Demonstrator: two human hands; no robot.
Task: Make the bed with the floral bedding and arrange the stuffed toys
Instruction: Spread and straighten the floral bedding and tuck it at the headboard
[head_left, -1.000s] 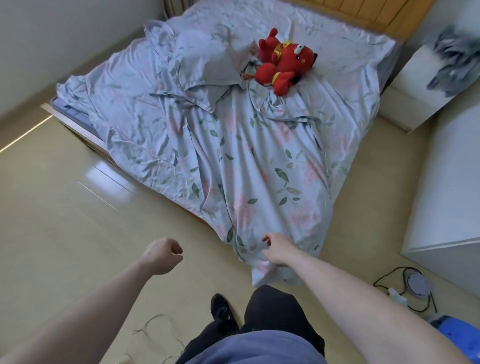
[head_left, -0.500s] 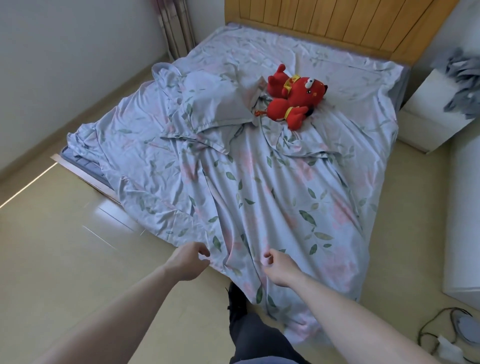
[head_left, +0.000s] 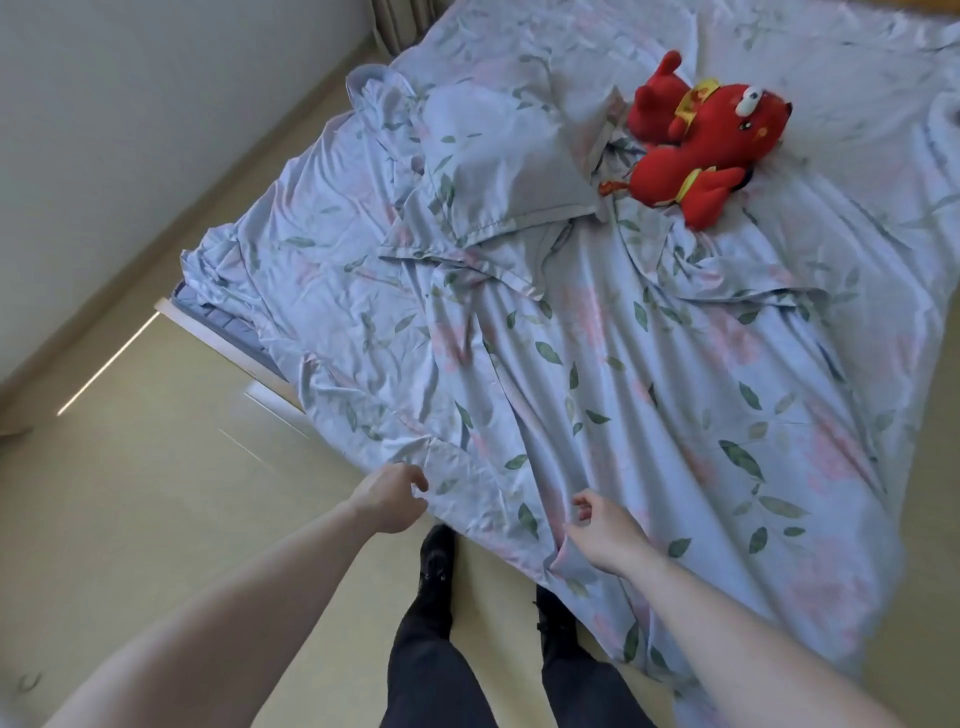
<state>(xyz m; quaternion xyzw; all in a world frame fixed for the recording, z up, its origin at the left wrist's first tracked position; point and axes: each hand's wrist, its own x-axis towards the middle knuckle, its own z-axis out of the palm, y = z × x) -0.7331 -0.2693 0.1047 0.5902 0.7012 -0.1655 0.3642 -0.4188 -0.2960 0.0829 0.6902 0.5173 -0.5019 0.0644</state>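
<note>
From the head view, you stand at the foot corner of the bed (head_left: 228, 332), both arms stretched toward the floral duvet (head_left: 649, 395); the duvet lies rumpled across the bed, its near edge spilling over the foot onto the floor (head_left: 130, 519). Your left hand (head_left: 390, 498) sits at the duvet's near edge, fingers curled in toward the thumb right against the cloth; whether it actually has the fabric pinched you cannot tell from here. Your right hand (head_left: 605, 530) lies on the duvet just to the right of the left hand, fingers curled, with a fold of cloth bunched under the palm; its hold on that fold is likewise unclear. A pillow (head_left: 509, 166) in the same floral print rests tilted on the duvet toward the head of the bed; the red stuffed toy (head_left: 706, 140) lies on its side just to the right of the pillow, its tail almost touching the pillow's corner. Your dark shoes (head_left: 436, 566) and trouser legs stand on the floor below the duvet's edge, between your two arms.
</note>
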